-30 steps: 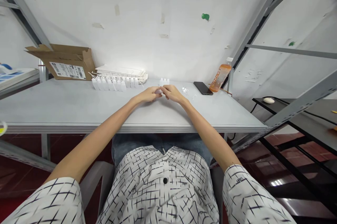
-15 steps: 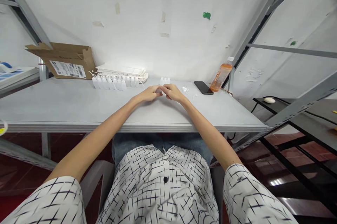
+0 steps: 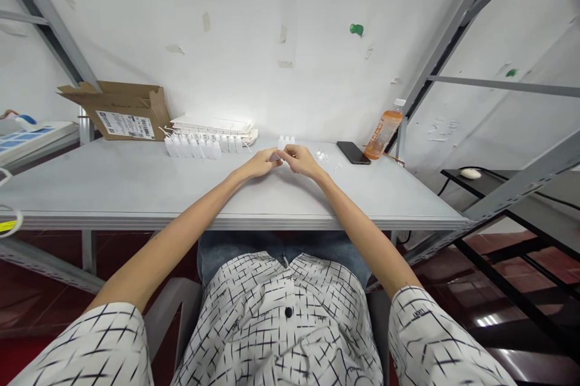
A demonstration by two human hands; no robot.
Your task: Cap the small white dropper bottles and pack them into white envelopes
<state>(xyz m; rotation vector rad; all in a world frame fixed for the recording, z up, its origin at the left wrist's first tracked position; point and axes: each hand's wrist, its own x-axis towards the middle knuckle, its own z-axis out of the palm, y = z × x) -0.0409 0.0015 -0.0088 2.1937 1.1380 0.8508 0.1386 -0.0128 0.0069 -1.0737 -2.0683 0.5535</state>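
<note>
The left hand [image 3: 261, 163] and right hand [image 3: 301, 160] are held together, with a small piece [image 3: 274, 157] pinched between them. A long row of white bottles [image 3: 193, 147] seems done, left of center; a few bottles [image 3: 286, 142] and clear bits [image 3: 321, 156] seem left, just past the hands.

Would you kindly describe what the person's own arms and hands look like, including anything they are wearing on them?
The left hand and right hand are bare, with no gloves. The forearms are bare too. The left sleeve and right sleeve are loose and white, printed with a grid of thin black crossing lines, matching the shirt.
</note>
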